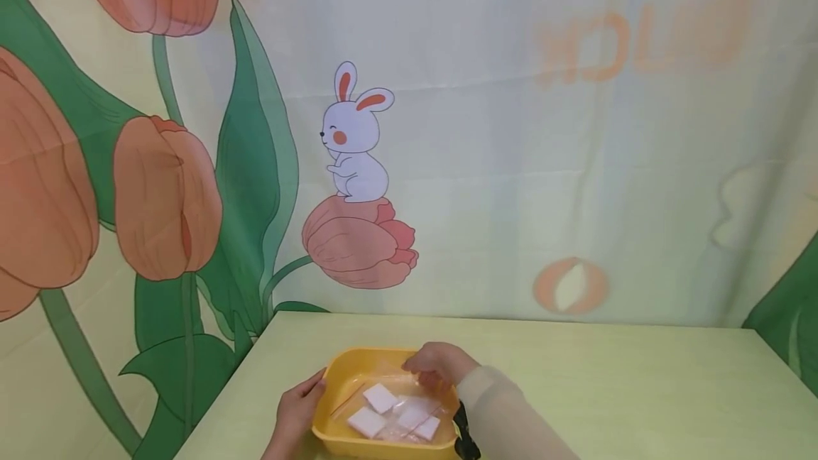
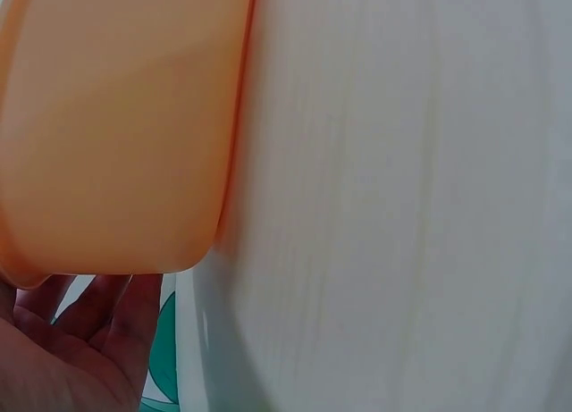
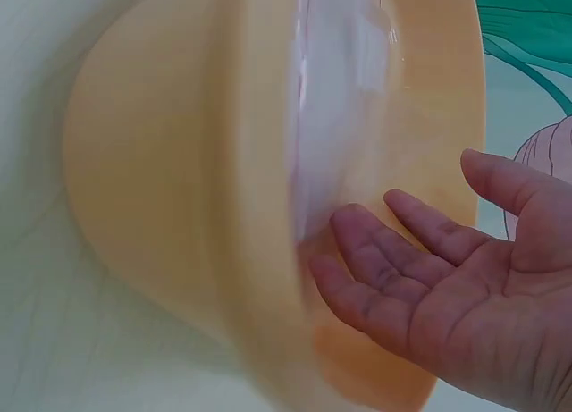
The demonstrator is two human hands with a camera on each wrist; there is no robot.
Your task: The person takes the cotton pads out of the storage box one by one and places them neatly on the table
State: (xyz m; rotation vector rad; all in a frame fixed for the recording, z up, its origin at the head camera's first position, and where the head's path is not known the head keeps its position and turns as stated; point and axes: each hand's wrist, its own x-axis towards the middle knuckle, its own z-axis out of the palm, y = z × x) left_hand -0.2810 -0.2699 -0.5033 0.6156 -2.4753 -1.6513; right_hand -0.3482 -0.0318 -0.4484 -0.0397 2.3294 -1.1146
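A yellow plastic basin (image 1: 345, 446) stands on the table, holding several white square packets (image 1: 381, 398) in clear wrapping, along with a thin reddish stick (image 1: 348, 400). My left hand (image 1: 297, 407) grips the basin's left end; in the left wrist view its fingers (image 2: 130, 327) lie against the outer wall below the rim. Over the basin's far right corner is my right hand (image 1: 441, 364), fingertips reaching inside. The right wrist view shows that palm (image 3: 474, 314) turned up, fingers relaxed and apart, holding nothing. Clear wrapping (image 3: 326, 117) lies close to the fingertips.
The pale green tabletop (image 1: 613, 389) extends to the right of the basin. Behind it hangs a cloth backdrop (image 1: 486, 162) printed with tulips and a white rabbit. A black strap (image 1: 465, 435) shows near the right wrist.
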